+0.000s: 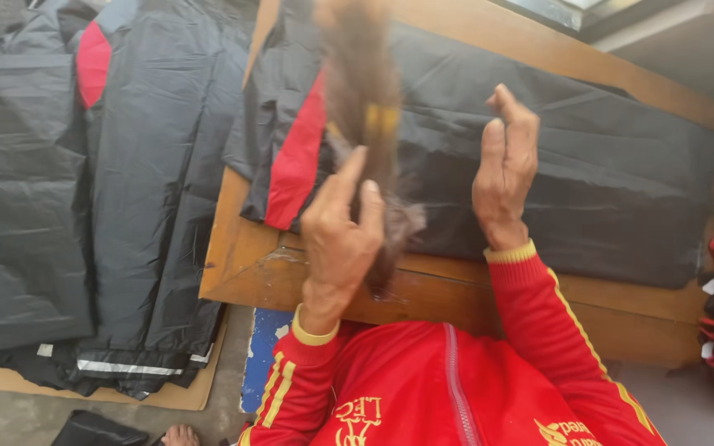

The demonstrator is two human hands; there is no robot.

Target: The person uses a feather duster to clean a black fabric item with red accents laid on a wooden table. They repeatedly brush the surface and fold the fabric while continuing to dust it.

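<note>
Head view: left hand (pixel 339 235) grasps a brown hair bundle (pixel 367 124); right hand (pixel 506 169) released

We see both arms raised in front of the chest, sleeves red with yellow stripes and yellow cuffs. Our left hand (pixel 342 227) is back-to-camera, wrist bent upward, fingers curled and closed in a grip, index finger extended up and slightly right. Our right hand (pixel 506 169) is held higher, apart from the left, fingers loosely bent and close together, holding nothing, forearm angling down toward the lower right.
</note>
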